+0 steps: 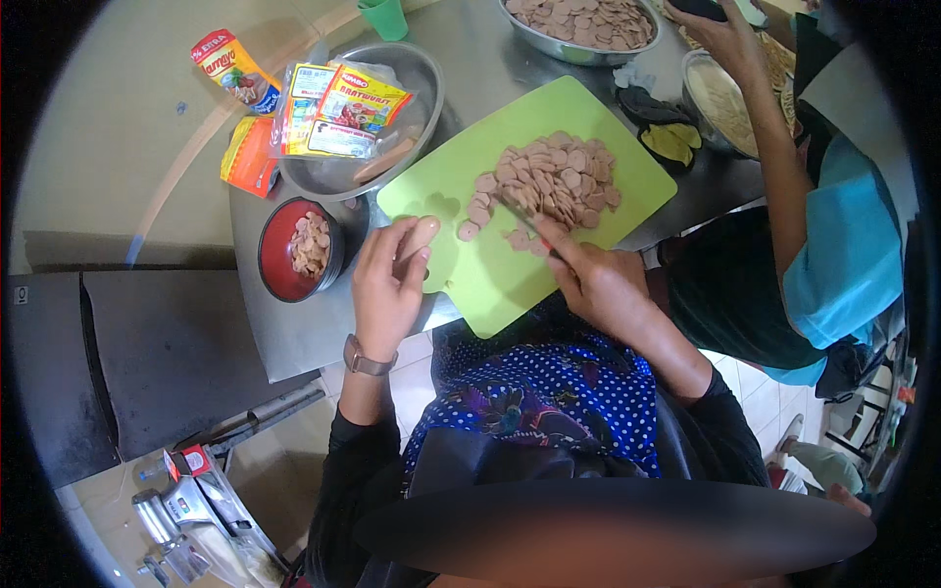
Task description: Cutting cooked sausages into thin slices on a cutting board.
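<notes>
My left hand [390,275] holds a whole sausage [417,239] over the left end of a light green cutting board [441,165]. In my right hand [603,275] is a knife [520,213], its blade tip against a heap of sliced sausage rounds [559,173] on the board. A few loose slices [474,213] lie in a row at the heap's left side. Part of the knife handle is hidden by my fingers. Left of the board stands a black bowl with a red inside [273,250], holding cut sausage pieces [311,246].
A metal basin [434,88] holds bratwurst packets [360,110] and sausages [386,160]. Behind are a green cup [386,18] and a steel bowl of slices [581,51]. At right, a co-worker's arm [764,117] reaches over a bowl of pale mixture [724,103]. Two pouches [239,73] lean left.
</notes>
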Tool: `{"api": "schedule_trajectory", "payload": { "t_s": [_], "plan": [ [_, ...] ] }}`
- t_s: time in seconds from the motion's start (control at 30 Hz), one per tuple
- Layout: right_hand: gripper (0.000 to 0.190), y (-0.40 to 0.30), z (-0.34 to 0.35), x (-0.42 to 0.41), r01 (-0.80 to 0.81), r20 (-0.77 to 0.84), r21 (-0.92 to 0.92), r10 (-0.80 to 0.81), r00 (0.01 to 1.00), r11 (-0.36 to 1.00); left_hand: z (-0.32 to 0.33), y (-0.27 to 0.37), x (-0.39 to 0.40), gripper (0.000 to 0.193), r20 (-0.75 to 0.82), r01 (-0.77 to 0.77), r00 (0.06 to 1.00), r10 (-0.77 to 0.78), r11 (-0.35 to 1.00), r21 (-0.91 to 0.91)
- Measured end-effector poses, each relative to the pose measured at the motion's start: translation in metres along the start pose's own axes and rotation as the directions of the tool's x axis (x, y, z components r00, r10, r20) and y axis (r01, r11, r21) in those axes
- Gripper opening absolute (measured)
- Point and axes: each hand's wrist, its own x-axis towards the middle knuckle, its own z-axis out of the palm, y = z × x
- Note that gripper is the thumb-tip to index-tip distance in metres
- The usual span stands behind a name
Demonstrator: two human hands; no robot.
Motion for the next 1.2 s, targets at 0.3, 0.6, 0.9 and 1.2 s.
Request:
{"api": "schedule_trajectory", "payload": {
  "t_s": [0.3, 0.6, 0.9, 1.2],
  "plan": [
    [0.055, -0.013, 0.020, 0.008, 0.102, 0.020, -0.175, -0.100, 0.995, 0.979, 0.016, -0.006, -0.016, 0.035, 0.044, 0.003, 0.999, -0.001, 0.999, -0.046],
    [0.053, 0.007, 0.008, -0.030, 0.190, 0.052, 0.097, -0.195, 0.979, 0.977, 0.021, -0.006, -0.004, 0.031, 0.058, -0.103, 0.993, 0.106, 0.993, -0.051],
    [0.055, 0.007, 0.015, -0.028, 0.020, -0.001, -0.031, -0.020, 1.000, 0.999, 0.056, 0.017, -0.011, 0.029, 0.092, -0.199, 0.975, 0.201, 0.979, -0.030],
    [0.062, -0.003, 0.009, -0.041, 0.043, 0.062, 0.027, -0.045, 0.997, 0.999, 0.061, 0.020, -0.010, 0.023, 0.076, -0.215, 0.974, 0.212, 0.976, 0.032]
  ]
}}
